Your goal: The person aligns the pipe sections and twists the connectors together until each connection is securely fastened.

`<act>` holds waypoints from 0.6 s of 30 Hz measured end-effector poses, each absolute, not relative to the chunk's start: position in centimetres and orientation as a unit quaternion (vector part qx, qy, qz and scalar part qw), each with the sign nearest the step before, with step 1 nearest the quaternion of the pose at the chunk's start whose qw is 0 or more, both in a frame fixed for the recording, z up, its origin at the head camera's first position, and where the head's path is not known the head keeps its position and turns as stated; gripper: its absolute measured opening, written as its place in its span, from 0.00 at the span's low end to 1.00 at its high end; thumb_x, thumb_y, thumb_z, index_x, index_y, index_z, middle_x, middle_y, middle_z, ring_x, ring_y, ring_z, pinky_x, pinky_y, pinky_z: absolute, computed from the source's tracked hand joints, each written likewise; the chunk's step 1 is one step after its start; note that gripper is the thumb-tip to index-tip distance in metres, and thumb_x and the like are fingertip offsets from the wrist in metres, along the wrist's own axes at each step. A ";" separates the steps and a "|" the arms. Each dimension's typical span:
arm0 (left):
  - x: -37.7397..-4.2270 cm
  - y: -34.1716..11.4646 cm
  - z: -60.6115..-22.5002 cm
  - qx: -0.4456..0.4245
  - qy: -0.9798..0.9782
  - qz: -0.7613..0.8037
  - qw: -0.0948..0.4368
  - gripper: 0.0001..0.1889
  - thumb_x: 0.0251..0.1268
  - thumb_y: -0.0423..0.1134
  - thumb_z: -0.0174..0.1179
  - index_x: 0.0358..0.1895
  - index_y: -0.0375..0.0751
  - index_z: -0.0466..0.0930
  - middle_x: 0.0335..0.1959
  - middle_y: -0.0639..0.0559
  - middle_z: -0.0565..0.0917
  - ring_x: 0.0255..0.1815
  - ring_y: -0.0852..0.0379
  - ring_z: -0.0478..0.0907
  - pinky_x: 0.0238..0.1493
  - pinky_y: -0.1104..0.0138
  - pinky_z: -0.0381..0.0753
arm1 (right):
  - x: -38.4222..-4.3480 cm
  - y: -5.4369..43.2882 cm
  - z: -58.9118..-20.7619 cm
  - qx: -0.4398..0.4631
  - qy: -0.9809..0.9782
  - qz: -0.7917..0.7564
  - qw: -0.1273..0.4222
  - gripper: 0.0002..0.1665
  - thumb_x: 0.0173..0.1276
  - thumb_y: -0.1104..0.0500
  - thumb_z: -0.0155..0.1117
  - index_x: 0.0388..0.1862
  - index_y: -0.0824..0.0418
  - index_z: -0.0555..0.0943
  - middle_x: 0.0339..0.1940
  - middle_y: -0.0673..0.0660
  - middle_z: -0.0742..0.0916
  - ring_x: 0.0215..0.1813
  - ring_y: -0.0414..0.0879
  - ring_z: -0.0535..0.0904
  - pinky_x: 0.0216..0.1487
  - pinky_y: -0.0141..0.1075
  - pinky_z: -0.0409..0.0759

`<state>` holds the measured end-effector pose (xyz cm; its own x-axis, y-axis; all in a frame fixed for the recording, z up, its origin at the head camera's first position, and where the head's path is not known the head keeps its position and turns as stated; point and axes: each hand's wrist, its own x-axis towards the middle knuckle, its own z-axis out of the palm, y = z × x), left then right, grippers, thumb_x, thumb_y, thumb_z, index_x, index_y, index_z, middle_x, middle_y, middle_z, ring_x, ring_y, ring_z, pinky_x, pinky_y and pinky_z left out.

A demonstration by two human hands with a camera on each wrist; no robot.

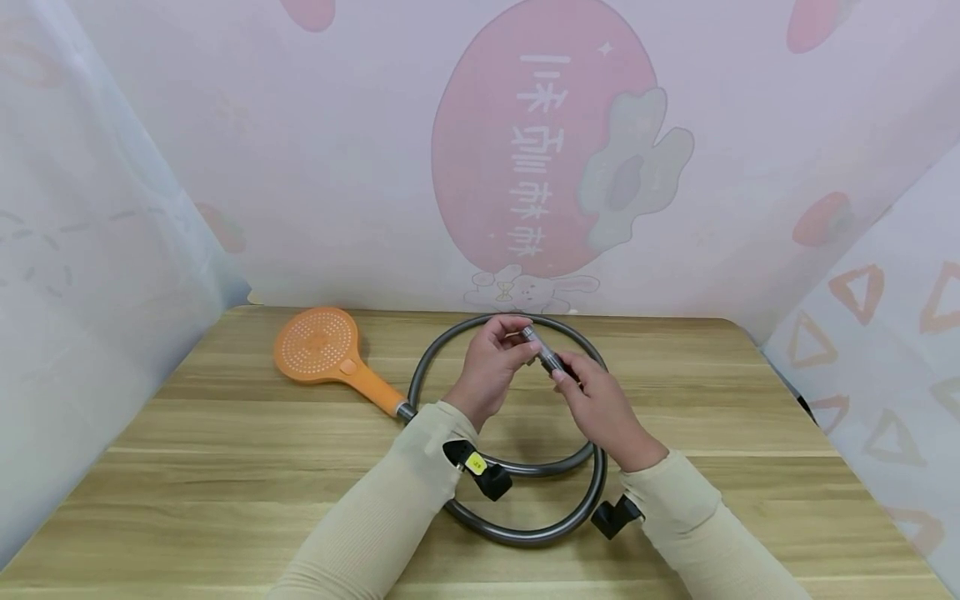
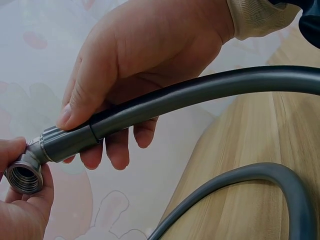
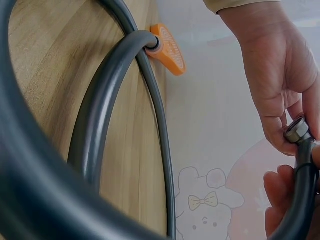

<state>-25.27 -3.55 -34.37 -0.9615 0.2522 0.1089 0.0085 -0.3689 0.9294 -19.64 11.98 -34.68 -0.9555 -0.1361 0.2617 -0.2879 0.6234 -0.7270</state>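
A dark grey shower hose lies coiled in loops on the table, one end raised between the hands. My left hand pinches the metal threaded fitting at that end with thumb and fingers. Just behind it, my right hand grips the ribbed sleeve of the hose, thumb on top and fingers beneath. In the right wrist view the nut's open mouth shows beside the left fingertips. The hose's other end joins an orange shower head, which lies at the left with its perforated face up.
The wood-grain table has its far edge close behind the hose loops. A pale printed curtain hangs behind it, with more curtain on both sides. Black wrist cameras sit on both cuffs, over or beside the hose.
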 end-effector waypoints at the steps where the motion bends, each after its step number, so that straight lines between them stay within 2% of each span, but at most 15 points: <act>1: -25.3 -3.5 -34.4 0.117 0.557 0.819 0.075 0.15 0.63 0.20 0.56 0.52 0.32 0.72 0.49 0.41 0.75 0.40 0.59 0.74 0.41 0.71 0.77 | -19.6 12.0 -34.7 0.119 -0.896 0.418 0.089 0.19 0.77 0.59 0.49 0.61 0.65 0.74 0.44 0.60 0.81 0.45 0.50 0.80 0.43 0.44 0.78; 5: -25.3 -3.5 -34.4 0.117 0.560 0.817 0.077 0.15 0.63 0.21 0.57 0.52 0.31 0.72 0.49 0.41 0.75 0.40 0.59 0.74 0.43 0.69 0.76 | -19.6 12.0 -34.6 0.120 -0.894 0.424 0.083 0.20 0.78 0.59 0.48 0.62 0.65 0.73 0.45 0.60 0.81 0.46 0.51 0.80 0.44 0.45 0.78; 9: -25.3 -3.5 -34.5 0.115 0.559 0.817 0.077 0.15 0.63 0.21 0.57 0.52 0.32 0.72 0.47 0.44 0.75 0.40 0.59 0.74 0.43 0.69 0.76 | -19.6 12.1 -34.6 0.121 -0.890 0.431 0.083 0.20 0.77 0.59 0.49 0.63 0.65 0.73 0.44 0.61 0.81 0.45 0.51 0.79 0.43 0.43 0.77; 14: -25.4 -3.5 -34.5 0.116 0.556 0.819 0.076 0.15 0.63 0.21 0.57 0.52 0.32 0.72 0.47 0.42 0.75 0.40 0.59 0.74 0.41 0.71 0.77 | -19.7 12.2 -34.7 0.111 -0.886 0.443 0.076 0.22 0.77 0.55 0.50 0.65 0.64 0.72 0.44 0.60 0.81 0.43 0.48 0.77 0.41 0.39 0.76; 18: -25.4 -3.4 -34.5 0.117 0.553 0.821 0.076 0.15 0.63 0.20 0.57 0.52 0.32 0.72 0.45 0.45 0.76 0.40 0.59 0.75 0.41 0.71 0.77 | -19.7 12.2 -34.8 0.103 -0.882 0.451 0.092 0.25 0.73 0.56 0.57 0.64 0.65 0.70 0.46 0.58 0.80 0.45 0.49 0.75 0.41 0.39 0.75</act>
<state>-25.41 -3.38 -34.52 -0.9612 0.2538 0.1079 0.0044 -0.3769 0.9262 -19.73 12.20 -34.76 -0.9622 -0.0984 0.2541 -0.2636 0.5722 -0.7766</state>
